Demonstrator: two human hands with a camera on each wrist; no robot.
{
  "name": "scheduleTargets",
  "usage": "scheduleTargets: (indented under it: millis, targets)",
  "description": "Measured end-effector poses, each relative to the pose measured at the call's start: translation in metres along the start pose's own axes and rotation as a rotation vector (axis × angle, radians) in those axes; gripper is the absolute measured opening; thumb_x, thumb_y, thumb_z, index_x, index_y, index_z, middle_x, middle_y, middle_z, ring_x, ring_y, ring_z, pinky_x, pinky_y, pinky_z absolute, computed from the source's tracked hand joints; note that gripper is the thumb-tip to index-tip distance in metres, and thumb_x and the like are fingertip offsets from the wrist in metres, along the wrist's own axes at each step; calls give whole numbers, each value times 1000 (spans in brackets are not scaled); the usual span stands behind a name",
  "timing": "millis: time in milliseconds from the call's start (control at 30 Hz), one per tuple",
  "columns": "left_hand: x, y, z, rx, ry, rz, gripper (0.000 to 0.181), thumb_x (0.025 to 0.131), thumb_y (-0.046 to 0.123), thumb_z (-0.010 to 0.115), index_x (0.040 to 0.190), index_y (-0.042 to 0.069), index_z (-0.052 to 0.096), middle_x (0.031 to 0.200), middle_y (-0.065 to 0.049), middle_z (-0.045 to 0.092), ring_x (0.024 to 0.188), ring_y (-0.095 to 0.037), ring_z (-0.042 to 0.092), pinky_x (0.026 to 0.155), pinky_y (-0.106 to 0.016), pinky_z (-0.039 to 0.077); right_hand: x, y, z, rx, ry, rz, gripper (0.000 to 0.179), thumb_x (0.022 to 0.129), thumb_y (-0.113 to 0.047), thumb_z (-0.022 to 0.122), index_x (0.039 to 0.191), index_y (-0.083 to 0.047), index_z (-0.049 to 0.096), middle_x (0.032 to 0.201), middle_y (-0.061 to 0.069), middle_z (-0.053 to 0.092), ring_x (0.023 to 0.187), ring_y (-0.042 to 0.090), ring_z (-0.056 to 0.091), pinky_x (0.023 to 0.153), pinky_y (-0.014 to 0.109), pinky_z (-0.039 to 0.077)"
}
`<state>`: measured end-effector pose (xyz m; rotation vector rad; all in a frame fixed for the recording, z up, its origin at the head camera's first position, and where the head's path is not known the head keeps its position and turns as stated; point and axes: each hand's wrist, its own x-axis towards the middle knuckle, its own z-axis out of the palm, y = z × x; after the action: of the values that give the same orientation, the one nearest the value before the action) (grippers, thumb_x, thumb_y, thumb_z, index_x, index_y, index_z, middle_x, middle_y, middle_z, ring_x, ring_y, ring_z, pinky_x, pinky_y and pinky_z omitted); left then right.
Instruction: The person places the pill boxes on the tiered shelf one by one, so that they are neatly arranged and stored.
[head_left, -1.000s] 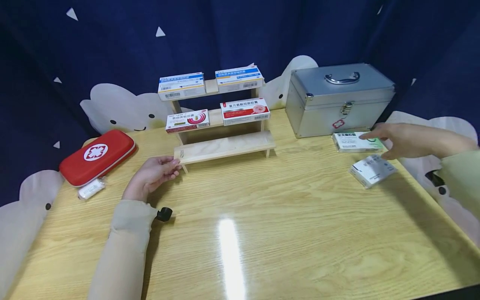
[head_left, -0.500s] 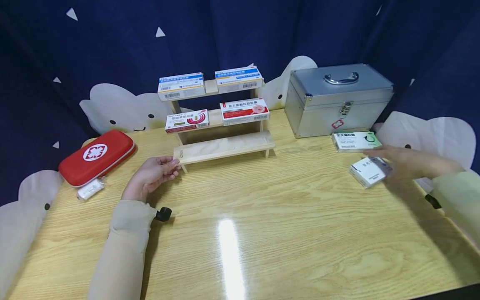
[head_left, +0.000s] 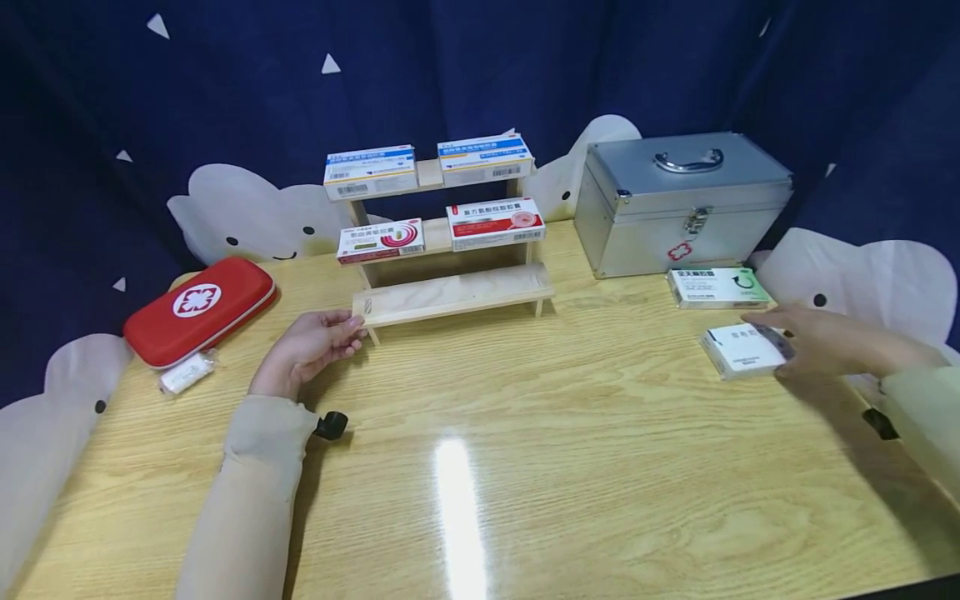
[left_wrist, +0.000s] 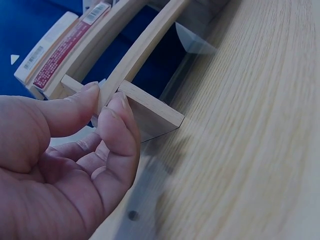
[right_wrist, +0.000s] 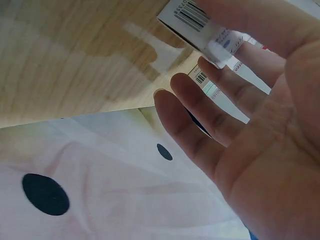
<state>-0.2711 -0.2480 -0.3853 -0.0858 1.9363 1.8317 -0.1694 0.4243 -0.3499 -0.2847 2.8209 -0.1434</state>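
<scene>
My left hand pinches the left front end of a three-tier wooden shelf. In the left wrist view, thumb and forefinger close on its bottom board, above a short leg. At the far right, my right hand holds a small white medicine box by its right end. The right wrist view shows thumb and index finger on either side of this box, the other fingers stretched out loosely. Just behind lies a green-and-white medicine box.
Two blue-and-white boxes top the shelf; two red-and-white boxes sit on its middle tier. A silver case stands at the back right. On the left lie a red zip case and a small white wrapped packet.
My right hand has moved from above the green-and-white box down to the white box's right end and taken hold of it. The white box has turned slightly. My left hand stays on the shelf.
</scene>
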Motion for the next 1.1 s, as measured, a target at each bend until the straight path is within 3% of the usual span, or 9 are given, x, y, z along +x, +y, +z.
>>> scheduleTargets:
  millis: [133, 367, 600, 800, 1100]
  targets:
    - [2, -1, 0, 3, 5, 0, 46, 103, 18, 54, 137, -7, 38, 102, -9, 64, 79, -9, 61, 71, -19, 53, -4, -1, 2, 1, 29, -12, 91, 69, -21, 89, 143, 7, 43, 128, 36, 49, 107, 43, 53, 85, 60, 46]
    - [2, 0, 0, 18, 14, -4, 49, 103, 18, 53, 141, -8, 35, 106, -10, 62, 79, -9, 60, 72, -19, 53, -15, -14, 5, 19, 127, -35, 94, 70, -44, 89, 137, 9, 49, 121, 32, 52, 98, 36, 56, 81, 54, 48]
    - [2, 0, 0, 22, 13, 7, 51, 103, 17, 53, 142, -9, 33, 107, -12, 61, 79, -9, 60, 72, -19, 52, -23, -40, 1, 59, 302, -108, 83, 70, -34, 91, 131, 9, 55, 114, 25, 56, 88, 28, 59, 64, 32, 52]
    - [2, -1, 0, 5, 22, 10, 48, 104, 15, 53, 140, -10, 33, 104, -12, 62, 77, -9, 61, 70, -19, 52, -13, -80, -4, 69, 448, -279, 77, 67, -26, 94, 130, 2, 59, 111, 15, 62, 90, 24, 60, 65, 35, 54]
    - [4, -2, 0, 11, 33, 0, 50, 103, 16, 54, 142, -9, 34, 104, -11, 63, 76, -9, 61, 69, -19, 52, 19, -177, -26, 124, 346, -352, 80, 79, -43, 84, 139, 0, 53, 127, 17, 56, 94, 25, 61, 77, 45, 52]
